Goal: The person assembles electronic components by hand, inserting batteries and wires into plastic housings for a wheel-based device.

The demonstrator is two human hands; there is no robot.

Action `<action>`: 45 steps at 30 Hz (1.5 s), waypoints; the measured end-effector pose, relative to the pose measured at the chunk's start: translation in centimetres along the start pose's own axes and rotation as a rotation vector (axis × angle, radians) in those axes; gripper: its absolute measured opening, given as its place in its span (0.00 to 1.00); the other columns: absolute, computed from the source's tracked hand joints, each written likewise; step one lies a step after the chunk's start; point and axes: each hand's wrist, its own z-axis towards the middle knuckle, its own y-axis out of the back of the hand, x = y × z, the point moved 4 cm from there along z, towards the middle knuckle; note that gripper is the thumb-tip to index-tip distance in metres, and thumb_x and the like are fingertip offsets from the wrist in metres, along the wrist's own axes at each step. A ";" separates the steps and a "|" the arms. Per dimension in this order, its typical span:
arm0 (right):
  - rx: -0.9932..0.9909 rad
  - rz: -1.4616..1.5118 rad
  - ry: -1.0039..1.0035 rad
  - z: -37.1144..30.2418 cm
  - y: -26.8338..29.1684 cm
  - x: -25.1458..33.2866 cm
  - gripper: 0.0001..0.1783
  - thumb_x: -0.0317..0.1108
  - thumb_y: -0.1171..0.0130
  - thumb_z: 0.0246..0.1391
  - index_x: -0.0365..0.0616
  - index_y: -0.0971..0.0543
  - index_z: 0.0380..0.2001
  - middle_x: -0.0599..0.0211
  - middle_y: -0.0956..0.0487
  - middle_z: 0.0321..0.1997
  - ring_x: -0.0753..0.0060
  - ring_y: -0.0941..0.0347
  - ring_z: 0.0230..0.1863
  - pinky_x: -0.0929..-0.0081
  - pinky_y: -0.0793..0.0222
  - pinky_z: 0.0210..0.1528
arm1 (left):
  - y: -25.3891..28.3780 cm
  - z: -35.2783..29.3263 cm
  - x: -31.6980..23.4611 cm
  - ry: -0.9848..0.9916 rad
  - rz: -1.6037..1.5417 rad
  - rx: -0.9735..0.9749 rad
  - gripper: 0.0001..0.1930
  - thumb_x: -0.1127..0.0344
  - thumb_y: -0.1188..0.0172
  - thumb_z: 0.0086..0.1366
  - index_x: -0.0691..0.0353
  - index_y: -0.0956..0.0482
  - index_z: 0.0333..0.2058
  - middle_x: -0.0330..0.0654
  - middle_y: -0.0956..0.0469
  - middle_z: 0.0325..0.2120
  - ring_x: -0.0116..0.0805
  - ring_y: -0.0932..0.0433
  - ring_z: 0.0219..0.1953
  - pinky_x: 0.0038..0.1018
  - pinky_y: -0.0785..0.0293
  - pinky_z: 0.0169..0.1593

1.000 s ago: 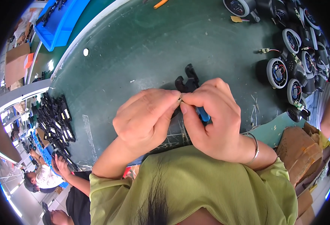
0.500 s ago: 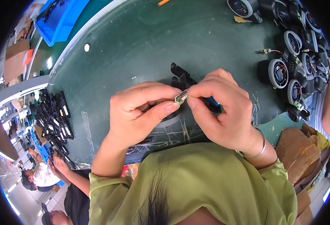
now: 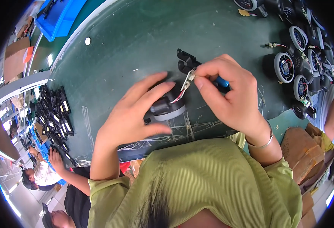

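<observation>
Right hand (image 3: 229, 97) pinches a narrow, pale circuit board (image 3: 188, 80) with red-and-white wires (image 3: 179, 97); left hand (image 3: 127, 114) is spread beside a grey-rimmed black housing (image 3: 170, 114).

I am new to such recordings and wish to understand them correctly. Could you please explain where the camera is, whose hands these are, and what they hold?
There is no machine, only a person's two bare hands. A wide camera on the person's head looks down, so edges look bent. The right hand pinches a small circuit board; its wires run toward a round speaker-like part. The left hand is open beside that part; I cannot tell whether they touch. On the green table lie a pile of black strips at left and similar round parts at right.
</observation>
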 end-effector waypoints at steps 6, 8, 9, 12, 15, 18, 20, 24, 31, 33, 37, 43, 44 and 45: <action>-0.047 0.153 -0.111 -0.3 0.5 -0.5 0.04 0.20 0.43 0.47 0.35 0.24 0.29 0.67 0.24 0.26 0.79 0.31 0.28 0.83 0.35 0.31 | -0.4 0.4 1.0 0.070 -0.139 0.065 0.40 0.57 0.27 0.39 0.59 0.32 0.53 0.47 0.29 0.48 0.47 0.29 0.48 0.35 0.29 0.49; -0.077 0.265 -0.153 -0.3 0.9 -0.6 0.03 0.22 0.43 0.47 0.35 0.23 0.28 0.68 0.24 0.24 0.82 0.31 0.27 0.83 0.34 0.31 | -0.3 0.0 1.2 0.211 -0.347 0.102 0.40 0.57 0.25 0.38 0.60 0.31 0.52 0.45 0.27 0.45 0.41 0.26 0.45 0.34 0.27 0.46; -0.075 0.263 -0.149 -0.1 1.0 -0.4 0.03 0.22 0.43 0.47 0.35 0.23 0.28 0.68 0.24 0.24 0.82 0.31 0.27 0.83 0.34 0.31 | -0.8 -0.4 1.8 0.219 -0.567 0.037 0.38 0.58 0.25 0.39 0.62 0.30 0.51 0.45 0.27 0.43 0.35 0.25 0.43 0.31 0.24 0.42; -0.022 0.373 -0.273 0.4 0.3 -0.7 0.03 0.22 0.43 0.47 0.34 0.23 0.28 0.69 0.23 0.24 0.84 0.31 0.27 0.84 0.34 0.32 | -1.3 0.0 1.2 0.262 -0.579 0.147 0.36 0.64 0.27 0.43 0.65 0.32 0.52 0.46 0.27 0.43 0.33 0.25 0.42 0.27 0.25 0.42; -0.014 0.392 -0.213 1.5 -0.8 -0.5 0.04 0.22 0.43 0.48 0.34 0.23 0.29 0.69 0.23 0.24 0.84 0.31 0.27 0.84 0.34 0.32 | -1.5 -1.2 2.4 0.426 -1.060 0.147 0.35 0.67 0.29 0.47 0.67 0.35 0.54 0.46 0.27 0.45 0.31 0.26 0.45 0.26 0.26 0.45; -0.017 0.338 -0.312 2.6 -1.7 -1.0 0.04 0.23 0.43 0.48 0.35 0.23 0.29 0.69 0.23 0.27 0.81 0.30 0.29 0.84 0.34 0.34 | 0.3 -1.7 2.7 0.426 -1.125 -0.005 0.43 0.43 0.33 0.49 0.75 0.35 0.52 0.47 0.24 0.39 0.28 0.24 0.40 0.23 0.28 0.43; -0.005 0.290 -0.212 3.6 -2.8 -0.8 0.05 0.22 0.43 0.50 0.35 0.23 0.32 0.69 0.25 0.32 0.82 0.31 0.32 0.85 0.35 0.36 | 1.5 -2.3 3.2 0.461 -1.044 -0.046 0.46 0.35 0.38 0.49 0.75 0.34 0.51 0.45 0.23 0.35 0.28 0.23 0.37 0.23 0.28 0.42; 0.089 0.204 -0.021 6.7 -6.8 -0.2 0.07 0.21 0.43 0.50 0.35 0.24 0.35 0.67 0.28 0.39 0.82 0.32 0.36 0.84 0.35 0.38 | 4.7 -4.4 5.0 0.447 -1.028 -0.373 0.45 0.34 0.42 0.51 0.76 0.34 0.50 0.46 0.24 0.36 0.30 0.23 0.37 0.24 0.26 0.42; 0.162 0.363 0.090 11.8 -14.5 3.2 0.11 0.29 0.42 0.48 0.41 0.24 0.37 0.59 0.26 0.37 0.66 0.29 0.32 0.73 0.32 0.34 | 14.9 -7.1 13.5 0.319 -0.959 -1.200 0.21 0.51 0.51 0.66 0.63 0.30 0.46 0.41 0.23 0.38 0.29 0.22 0.35 0.23 0.25 0.29; 0.247 0.295 0.128 10.8 -14.5 3.4 0.10 0.29 0.42 0.48 0.41 0.23 0.36 0.61 0.26 0.37 0.67 0.29 0.33 0.73 0.32 0.33 | 18.6 -7.4 17.7 0.385 -0.879 -1.379 0.20 0.54 0.48 0.65 0.64 0.31 0.46 0.44 0.26 0.41 0.36 0.24 0.39 0.28 0.22 0.34; 0.318 0.207 -0.005 8.7 -13.0 1.9 0.07 0.27 0.42 0.49 0.40 0.23 0.33 0.63 0.25 0.34 0.72 0.28 0.32 0.79 0.33 0.32 | 27.9 -7.7 27.7 0.383 -0.930 -1.464 0.18 0.58 0.50 0.67 0.62 0.33 0.51 0.45 0.28 0.45 0.37 0.29 0.50 0.41 0.30 0.52; 0.536 0.099 -0.076 4.2 -12.1 1.6 0.03 0.21 0.44 0.50 0.35 0.24 0.30 0.62 0.25 0.35 0.72 0.29 0.35 0.79 0.34 0.40 | 30.0 -5.5 38.5 0.589 -0.873 -1.420 0.11 0.56 0.48 0.65 0.56 0.29 0.40 0.40 0.28 0.34 0.36 0.30 0.34 0.35 0.28 0.33; 0.551 0.124 -0.010 3.3 -12.8 2.5 0.03 0.23 0.42 0.46 0.39 0.24 0.27 0.63 0.26 0.29 0.60 0.29 0.31 0.71 0.32 0.35 | 32.4 -8.5 40.2 0.661 -0.666 -1.374 0.10 0.57 0.47 0.64 0.56 0.28 0.37 0.40 0.29 0.28 0.35 0.31 0.25 0.31 0.31 0.25; 0.621 0.094 0.086 2.6 -13.2 3.0 0.04 0.24 0.41 0.45 0.41 0.24 0.28 0.65 0.26 0.30 0.61 0.29 0.32 0.70 0.33 0.37 | 34.3 -11.3 40.9 0.796 -0.635 -1.310 0.08 0.59 0.45 0.63 0.56 0.27 0.32 0.38 0.35 0.19 0.30 0.42 0.15 0.27 0.44 0.18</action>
